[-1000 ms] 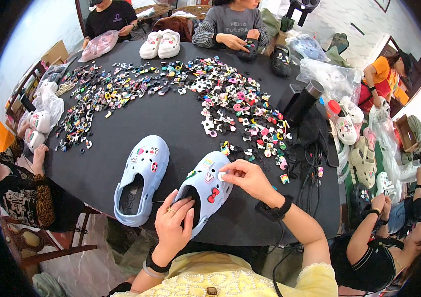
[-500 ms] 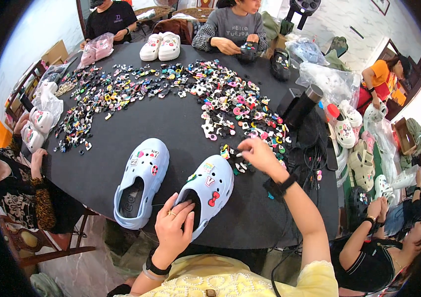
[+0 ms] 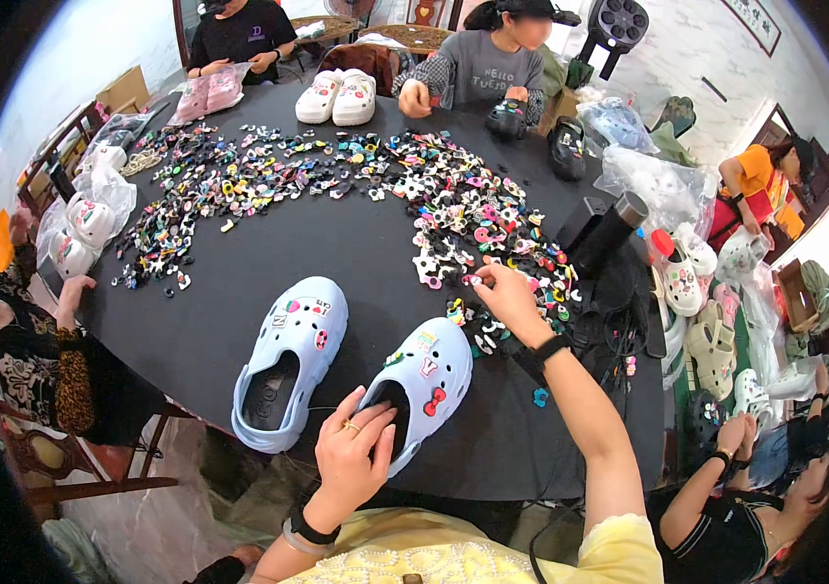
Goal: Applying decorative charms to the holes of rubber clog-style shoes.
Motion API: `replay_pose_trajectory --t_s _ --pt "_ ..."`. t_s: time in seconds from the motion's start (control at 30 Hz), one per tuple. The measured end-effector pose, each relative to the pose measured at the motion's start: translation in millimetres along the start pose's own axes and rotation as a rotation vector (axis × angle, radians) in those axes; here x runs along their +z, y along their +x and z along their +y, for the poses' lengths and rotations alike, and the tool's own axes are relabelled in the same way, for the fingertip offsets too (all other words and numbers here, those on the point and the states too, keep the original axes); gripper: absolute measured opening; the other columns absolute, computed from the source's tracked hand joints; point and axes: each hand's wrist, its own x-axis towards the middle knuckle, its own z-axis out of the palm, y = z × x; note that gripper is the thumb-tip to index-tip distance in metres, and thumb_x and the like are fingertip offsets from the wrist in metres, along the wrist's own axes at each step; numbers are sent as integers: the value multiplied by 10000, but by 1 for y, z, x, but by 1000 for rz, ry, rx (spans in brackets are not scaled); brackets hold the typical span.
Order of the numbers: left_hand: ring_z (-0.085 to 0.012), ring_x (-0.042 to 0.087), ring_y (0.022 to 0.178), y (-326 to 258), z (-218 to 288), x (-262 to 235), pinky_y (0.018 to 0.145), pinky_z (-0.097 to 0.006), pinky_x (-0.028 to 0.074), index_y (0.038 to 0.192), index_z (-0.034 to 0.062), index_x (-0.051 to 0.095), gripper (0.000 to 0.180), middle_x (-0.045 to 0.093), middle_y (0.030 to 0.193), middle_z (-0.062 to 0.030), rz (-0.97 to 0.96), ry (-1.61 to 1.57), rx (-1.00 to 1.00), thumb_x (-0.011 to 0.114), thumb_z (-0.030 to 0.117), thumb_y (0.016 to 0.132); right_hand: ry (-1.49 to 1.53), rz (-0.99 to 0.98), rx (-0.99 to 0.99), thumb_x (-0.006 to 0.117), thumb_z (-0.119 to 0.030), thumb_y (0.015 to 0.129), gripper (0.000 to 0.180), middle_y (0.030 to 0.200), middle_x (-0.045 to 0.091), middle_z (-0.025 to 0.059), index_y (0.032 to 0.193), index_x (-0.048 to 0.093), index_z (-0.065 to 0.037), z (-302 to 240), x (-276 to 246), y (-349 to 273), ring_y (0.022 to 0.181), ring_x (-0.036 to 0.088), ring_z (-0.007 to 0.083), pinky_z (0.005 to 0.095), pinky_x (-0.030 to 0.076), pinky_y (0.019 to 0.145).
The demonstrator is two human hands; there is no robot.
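My left hand (image 3: 354, 443) grips a light blue clog (image 3: 431, 370) at its opening, with the fingers tucked inside and partly hidden. This clog carries several shoe charms, among them a red bow and a letter. To its left lies the matching light blue clog (image 3: 315, 321), also fitted with charms on its upper. Out at the near right end of the loose charms, my right hand (image 3: 512, 300) pinches a small pink-and-white shoe charm (image 3: 473, 280). Its exact shape is too small to make out.
A pile of loose shoe charms (image 3: 473, 209) curves across the black table (image 3: 268, 238). White clogs (image 3: 336, 97) stand at the far edge. A black cylinder (image 3: 614, 229) and cables stand at right. Co-workers sit around the table; bagged clogs (image 3: 83, 229) lie at left.
My right hand has shifted slightly over the charms and now shows a pink-and-white charm at its fingertips. My left hand stays on the clog. The view has shifted a little.
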Motion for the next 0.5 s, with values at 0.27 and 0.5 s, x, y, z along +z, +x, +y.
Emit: replay_pose_trajectory --t_s 0.27,0.5 --pt "-305 514 1086 -1 -4 -5 863 -399 400 906 65 651 164 627 982 -66 -53 42 31 607 107 753 769 -400 201 625 -129 814 240 888 613 24 1006 574 4 -47 -49 -70 785 556 74 220 453 718" --pt "-308 512 1047 32 38 -48 869 -403 390 1035 27 586 310 578 1067 -106 -49 -46 42 638 140 751 867 -352 261 633 -138 815 193 844 611 -15 969 625 -21 -60 -47 -106 736 514 35 183 408 662"
